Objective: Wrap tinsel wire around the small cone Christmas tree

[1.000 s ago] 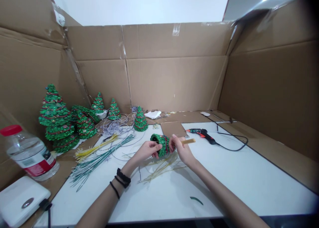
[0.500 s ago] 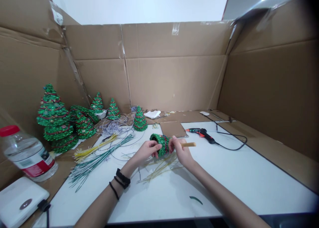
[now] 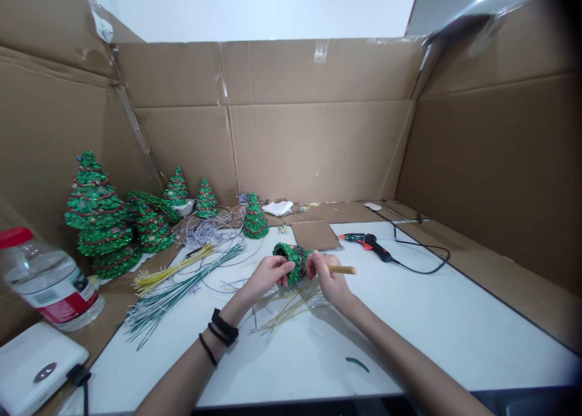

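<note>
A small green Christmas tree (image 3: 297, 261) with red garland lies tilted on its side, its hollow base facing left. My left hand (image 3: 271, 273) is closed around the base end, thumb on the outside. At the tip end, my right hand (image 3: 330, 276) grips a tool with a light wooden handle (image 3: 343, 270), which sticks out to the right. The tool's working end is hidden by my fingers and the tree. Beneath the tree, pale yellow wires (image 3: 286, 315) lie loose on the white board (image 3: 273, 367).
Bundles of yellow wires (image 3: 170, 271) and green wires (image 3: 182, 301) lie left, with finished trees (image 3: 97, 213) behind. A glue gun (image 3: 370, 244) with a black cord lies right of a cardboard piece (image 3: 318, 235). A water bottle (image 3: 50, 282) and white box (image 3: 40, 367) stand at left.
The wooden handle and my right hand have shifted very slightly left. My left hand keeps its hold on the tree; otherwise the view barely differs.
</note>
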A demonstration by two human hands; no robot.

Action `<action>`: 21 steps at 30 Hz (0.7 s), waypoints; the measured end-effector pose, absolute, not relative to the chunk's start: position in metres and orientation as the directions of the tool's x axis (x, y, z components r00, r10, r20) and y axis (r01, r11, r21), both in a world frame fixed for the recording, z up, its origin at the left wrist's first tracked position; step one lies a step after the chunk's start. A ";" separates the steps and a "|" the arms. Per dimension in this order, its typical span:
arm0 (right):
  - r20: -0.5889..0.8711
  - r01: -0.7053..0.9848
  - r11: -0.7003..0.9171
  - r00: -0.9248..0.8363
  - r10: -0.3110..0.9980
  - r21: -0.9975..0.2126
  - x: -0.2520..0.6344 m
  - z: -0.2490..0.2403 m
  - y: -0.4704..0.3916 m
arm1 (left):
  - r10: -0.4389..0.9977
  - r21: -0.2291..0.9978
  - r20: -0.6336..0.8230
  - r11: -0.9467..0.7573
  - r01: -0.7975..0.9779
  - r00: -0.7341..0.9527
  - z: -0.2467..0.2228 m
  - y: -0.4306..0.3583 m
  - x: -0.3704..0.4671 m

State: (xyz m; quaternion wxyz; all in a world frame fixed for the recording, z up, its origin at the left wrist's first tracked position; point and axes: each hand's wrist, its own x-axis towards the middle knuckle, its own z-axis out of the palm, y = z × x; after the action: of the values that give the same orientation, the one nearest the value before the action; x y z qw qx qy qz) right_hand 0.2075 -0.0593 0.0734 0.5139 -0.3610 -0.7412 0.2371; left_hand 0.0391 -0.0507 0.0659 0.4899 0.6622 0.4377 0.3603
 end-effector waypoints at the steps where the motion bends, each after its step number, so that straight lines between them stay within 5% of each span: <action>1: 0.583 0.279 0.620 -0.211 0.785 -0.734 0.208 0.073 -0.059 | 0.934 0.960 0.051 -0.143 0.241 0.353 0.066 -0.051 0.039; 6: 0.586 0.188 0.611 -0.175 0.791 -0.769 0.212 0.073 -0.057 | 0.927 0.939 0.082 -0.195 0.284 0.365 0.069 -0.051 0.035; 11: 0.657 0.016 0.664 0.163 0.736 -0.748 0.218 0.080 -0.053 | 0.943 0.929 0.100 -0.204 0.310 0.319 0.068 -0.048 0.033; 14: 0.604 0.033 0.605 0.127 0.787 -0.796 0.218 0.082 -0.048 | 0.953 0.896 0.093 -0.206 0.393 0.287 0.069 -0.049 0.032; 17: 0.536 0.020 0.536 0.008 0.844 -0.844 0.217 0.080 -0.044 | 0.945 0.725 0.223 -0.325 0.608 0.239 0.078 -0.056 0.029; 21: 0.521 -0.033 0.520 -0.025 0.853 -0.853 0.217 0.079 -0.043 | 0.863 0.296 0.416 -0.428 0.854 0.288 0.103 -0.067 0.023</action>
State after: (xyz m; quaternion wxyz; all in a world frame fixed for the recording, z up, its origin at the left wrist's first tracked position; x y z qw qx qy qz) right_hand 0.2174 -0.0431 0.0795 0.6144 -0.3315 -0.6187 0.3604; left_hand 0.0230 -0.0670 0.1027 0.0080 0.8023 0.5349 0.2646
